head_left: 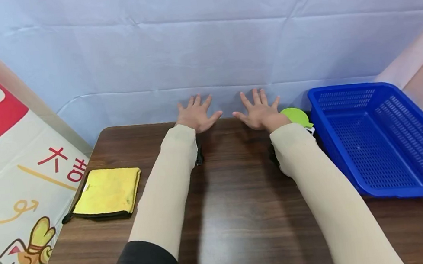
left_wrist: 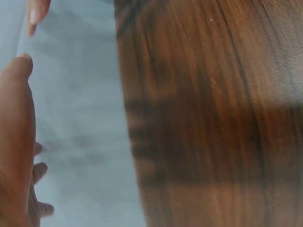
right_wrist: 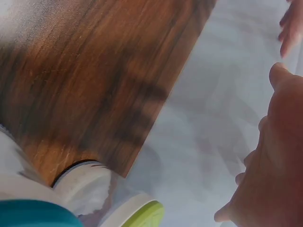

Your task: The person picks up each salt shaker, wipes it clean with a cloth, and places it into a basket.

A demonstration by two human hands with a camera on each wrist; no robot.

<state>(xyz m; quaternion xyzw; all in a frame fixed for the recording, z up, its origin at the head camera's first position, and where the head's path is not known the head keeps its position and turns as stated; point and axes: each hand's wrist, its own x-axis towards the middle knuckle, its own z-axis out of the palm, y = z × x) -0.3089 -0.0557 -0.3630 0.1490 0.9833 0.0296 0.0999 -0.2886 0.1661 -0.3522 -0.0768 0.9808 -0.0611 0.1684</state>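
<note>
- Pale blue cloth backdrop (head_left: 206,50) hangs at 12 o'clock behind a brown wooden table (head_left: 241,224).
- At the table's far edge, the person's left hand (head_left: 196,117) reaches to 11 o'clock and the right hand (head_left: 259,114) to 1 o'clock, fingers spread, the two hands apart and clasping nothing.
- Just beside the right hand, at its 3 o'clock, is a green-lidded container (head_left: 296,117); its contents cannot be made out.
- Near it, a teal-topped container (right_wrist: 35,215) is only partly in view; what it holds is hidden too.
- Toppling seems the main risk: an outward swing of the right forearm (head_left: 325,188) could knock either container, perhaps over the far edge.
- At 3 o'clock, a blue basket (head_left: 378,148) shows its slotted floor; it appears to jut past the table's right side, so a nudge might tip it.
- At 9 o'clock lies a folded yellow cloth (head_left: 104,190); a dragging left sleeve (head_left: 165,194) could shift it.
</note>
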